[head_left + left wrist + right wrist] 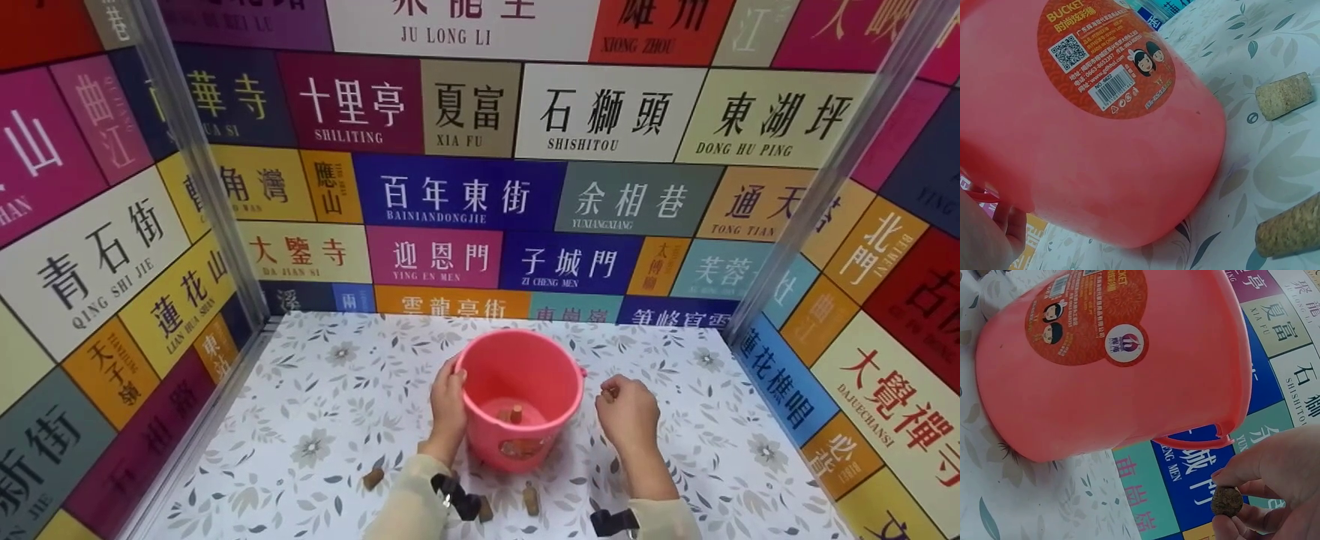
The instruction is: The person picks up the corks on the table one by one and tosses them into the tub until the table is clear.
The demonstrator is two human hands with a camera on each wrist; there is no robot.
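Observation:
A pink plastic bucket [523, 448] with an orange printed label stands on the patterned table, its mouth facing up. My left hand [448, 405] holds it by the left side, thumb at the rim. Inside, a few corks [516, 413] lie on the bottom. To the right of the bucket, my right hand [630, 416] pinches a cork [1227, 502] between thumb and fingers, about level with the rim and apart from it. The bucket's handle [1196, 443] hangs down on its far side.
Loose corks lie on the table nearer my body: one cork [373, 478] at the left, another cork [531, 499] below the bucket, and a third cork [485, 511] partly behind my left wrist strap. Walls of coloured name signs [457, 191] enclose the table at the back and sides.

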